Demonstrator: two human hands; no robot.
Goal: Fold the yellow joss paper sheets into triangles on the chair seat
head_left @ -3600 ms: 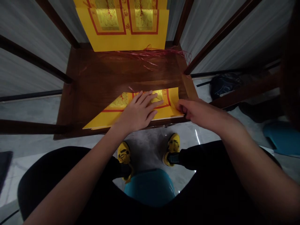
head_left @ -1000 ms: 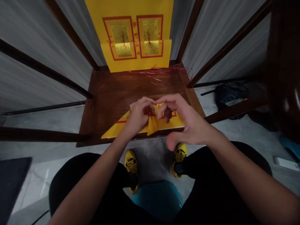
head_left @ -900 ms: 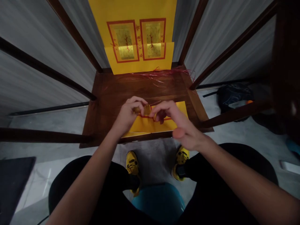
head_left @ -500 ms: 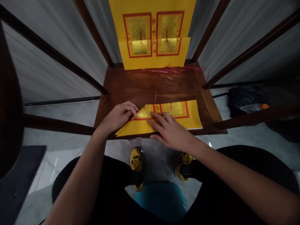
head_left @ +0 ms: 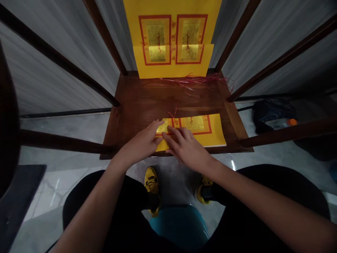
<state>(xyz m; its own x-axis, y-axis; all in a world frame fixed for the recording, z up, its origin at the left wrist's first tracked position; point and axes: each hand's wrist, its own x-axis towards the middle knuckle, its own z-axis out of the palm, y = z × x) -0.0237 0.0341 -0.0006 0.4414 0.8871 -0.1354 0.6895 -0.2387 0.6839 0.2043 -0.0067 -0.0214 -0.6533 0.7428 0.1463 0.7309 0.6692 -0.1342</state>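
A stack of yellow joss paper, printed with red frames and gold foil, lies along the front of the wooden chair seat. Over its left end rests my left hand, fingers stretched out and thumb apart, covering that edge. My right hand lies on the paper just right of it, fingers spread and fingertips on the left printed panel. What is under both palms is hidden. More yellow joss paper stands upright at the back of the seat, its lower part bent forward.
Red plastic strands lie along the back of the wooden seat. Dark wooden bars slant up on both sides. A blue stool shows between my legs. On the floor at right are a dark bag and an orange-capped bottle.
My left hand has moved right, and the paper's slanted left end no longer shows beyond it. The right hand stays nearly in place, shifted slightly left.
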